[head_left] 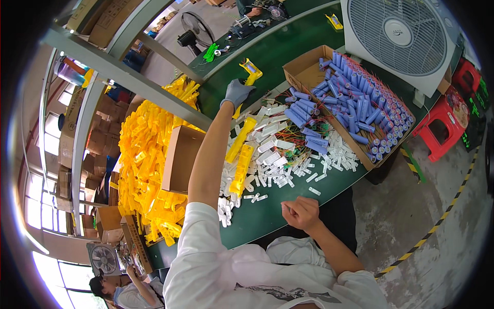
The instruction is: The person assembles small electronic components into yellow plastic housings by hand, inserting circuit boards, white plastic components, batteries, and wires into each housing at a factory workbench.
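My left hand (239, 93), in a grey glove, reaches far over the green bench with its fingers closed on a long yellow plastic housing (253, 75). Something bluish shows in the housing's far end. My bare right hand (302, 212) is curled above the bench's near edge; whatever its fingers hold, if anything, is hidden. Two more yellow housings (242, 167) lie below my left forearm. Beside them are white plastic pieces (272, 144), some long and many small, mixed with thin coloured wires (296, 154). Loose blue-purple cylindrical cells (303, 110) lie beyond the white pieces.
An open cardboard box (296, 72) full of cells stands at the right, near a large box fan (396, 33). Yellow parts pile (149, 165) high at the left around a small cardboard box (182, 159), under a grey metal frame (128, 77). Other people work behind and lower left.
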The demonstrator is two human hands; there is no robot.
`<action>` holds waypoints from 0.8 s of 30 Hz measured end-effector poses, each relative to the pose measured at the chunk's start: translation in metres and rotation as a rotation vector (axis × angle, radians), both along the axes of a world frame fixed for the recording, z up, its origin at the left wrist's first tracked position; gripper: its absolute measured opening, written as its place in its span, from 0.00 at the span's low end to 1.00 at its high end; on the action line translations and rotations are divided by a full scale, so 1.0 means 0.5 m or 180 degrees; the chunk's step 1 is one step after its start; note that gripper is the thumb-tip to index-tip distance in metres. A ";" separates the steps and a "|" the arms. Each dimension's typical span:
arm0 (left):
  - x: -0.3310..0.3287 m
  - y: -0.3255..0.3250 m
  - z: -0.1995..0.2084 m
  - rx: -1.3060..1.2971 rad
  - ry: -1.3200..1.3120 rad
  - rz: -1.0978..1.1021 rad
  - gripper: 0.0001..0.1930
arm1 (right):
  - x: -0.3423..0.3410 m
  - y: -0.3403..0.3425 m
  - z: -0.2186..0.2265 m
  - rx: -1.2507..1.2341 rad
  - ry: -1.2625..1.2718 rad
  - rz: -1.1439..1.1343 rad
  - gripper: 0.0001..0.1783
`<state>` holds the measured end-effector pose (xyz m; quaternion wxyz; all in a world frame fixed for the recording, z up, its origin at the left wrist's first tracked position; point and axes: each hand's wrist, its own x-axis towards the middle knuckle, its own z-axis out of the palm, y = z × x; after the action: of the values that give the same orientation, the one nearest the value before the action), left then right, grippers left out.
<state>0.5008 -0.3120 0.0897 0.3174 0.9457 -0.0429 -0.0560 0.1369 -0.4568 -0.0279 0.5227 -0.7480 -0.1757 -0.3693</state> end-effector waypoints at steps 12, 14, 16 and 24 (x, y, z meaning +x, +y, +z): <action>0.066 -0.042 -0.129 0.0823 -0.0363 -0.0877 0.30 | 0.000 0.013 0.000 -0.0260 -0.0013 -0.0155 0.05; 0.043 -0.097 -0.126 0.1524 -0.0436 -0.0715 0.28 | -0.004 0.002 -0.013 -0.0323 0.0029 -0.0347 0.05; 0.048 -0.061 -0.108 0.1542 -0.0586 -0.0636 0.27 | -0.002 0.012 -0.005 -0.0285 -0.0052 -0.0304 0.05; -0.047 -0.002 0.091 0.0902 -0.1837 -0.0107 0.27 | 0.006 0.011 0.005 -0.0255 0.0005 -0.0126 0.04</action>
<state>0.4774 -0.3129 0.1353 0.1563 0.9565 -0.1385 0.2038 0.1397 -0.4513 -0.0252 0.4851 -0.7720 -0.1752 -0.3716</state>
